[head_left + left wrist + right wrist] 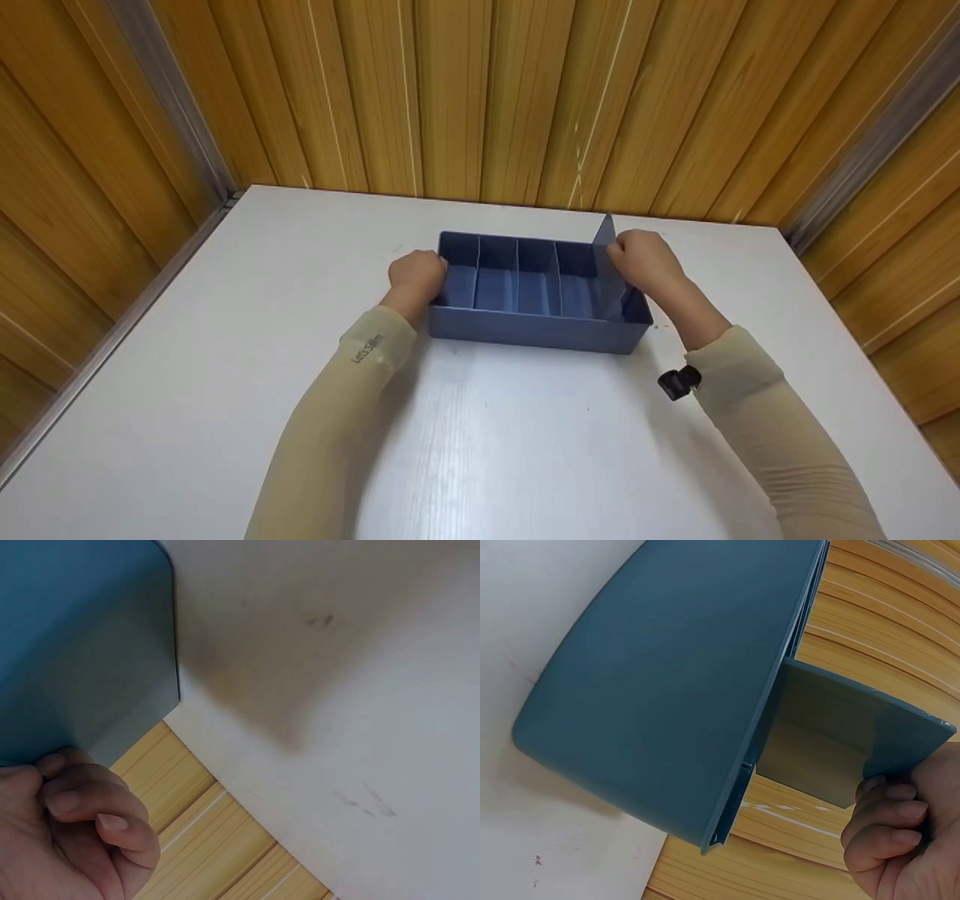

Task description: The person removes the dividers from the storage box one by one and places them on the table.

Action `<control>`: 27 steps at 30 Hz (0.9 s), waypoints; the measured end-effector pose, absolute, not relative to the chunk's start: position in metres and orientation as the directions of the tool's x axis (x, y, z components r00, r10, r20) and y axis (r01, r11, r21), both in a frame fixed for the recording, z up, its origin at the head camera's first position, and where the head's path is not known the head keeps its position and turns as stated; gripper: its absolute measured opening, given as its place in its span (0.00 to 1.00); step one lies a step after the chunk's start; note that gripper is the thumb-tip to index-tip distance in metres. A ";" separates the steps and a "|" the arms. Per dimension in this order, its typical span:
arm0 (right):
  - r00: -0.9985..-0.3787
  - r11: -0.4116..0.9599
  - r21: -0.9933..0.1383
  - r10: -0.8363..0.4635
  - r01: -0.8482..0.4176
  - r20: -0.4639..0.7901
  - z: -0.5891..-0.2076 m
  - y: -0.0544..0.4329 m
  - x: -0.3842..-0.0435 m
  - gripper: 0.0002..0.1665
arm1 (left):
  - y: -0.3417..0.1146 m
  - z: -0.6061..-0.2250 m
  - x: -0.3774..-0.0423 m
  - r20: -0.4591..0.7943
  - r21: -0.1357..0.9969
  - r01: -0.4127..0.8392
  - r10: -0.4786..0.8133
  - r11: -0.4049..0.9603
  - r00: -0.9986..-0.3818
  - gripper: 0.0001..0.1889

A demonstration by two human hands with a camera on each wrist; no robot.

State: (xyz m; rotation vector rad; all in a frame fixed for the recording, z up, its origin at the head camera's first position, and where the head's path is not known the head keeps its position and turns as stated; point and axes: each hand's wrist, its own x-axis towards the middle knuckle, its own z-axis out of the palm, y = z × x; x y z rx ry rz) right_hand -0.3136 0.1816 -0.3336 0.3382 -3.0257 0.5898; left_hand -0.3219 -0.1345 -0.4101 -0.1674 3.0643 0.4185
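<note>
A blue-grey plastic bin point(525, 330) with thin upright dividers splitting it into several compartments stands on the white table. My left hand point(417, 279) grips the bin's left end wall at the rim, fingers curled in the left wrist view. With my right hand point(646, 259) I pinch the edge of a flat divider panel point(832, 735) near the bin's right end. This panel sticks up above the rim, slightly tilted, its lower part inside the bin. The other dividers point(517, 277) sit level with the rim. No contents show in the compartments.
The white tabletop point(480, 435) reaches back to a wood-patterned panel wall point(450, 97). Side walls with metal corner strips point(176, 97) stand left and right. A black clip-like piece point(679, 382) is attached at my right sleeve.
</note>
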 end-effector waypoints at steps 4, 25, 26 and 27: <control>-0.976 0.900 -0.378 -0.200 -0.216 0.082 -0.330 0.183 -0.312 0.20 | -0.135 -0.410 -0.322 -0.058 0.268 -0.107 -0.095 0.957 -0.994 0.23; -0.989 0.593 -0.800 -0.146 -0.090 0.003 -0.327 0.187 -0.288 0.22 | -0.136 -0.411 -0.320 -0.032 0.214 -0.076 -0.071 0.974 -0.997 0.23; -0.988 0.556 -0.829 -0.153 -0.066 -0.024 -0.328 0.187 -0.285 0.23 | -0.136 -0.411 -0.321 -0.028 0.219 -0.077 -0.073 0.973 -0.997 0.24; -0.985 0.524 -0.851 -0.163 -0.043 -0.050 -0.329 0.187 -0.282 0.24 | -0.136 -0.411 -0.321 -0.025 0.220 -0.076 -0.072 0.972 -0.997 0.23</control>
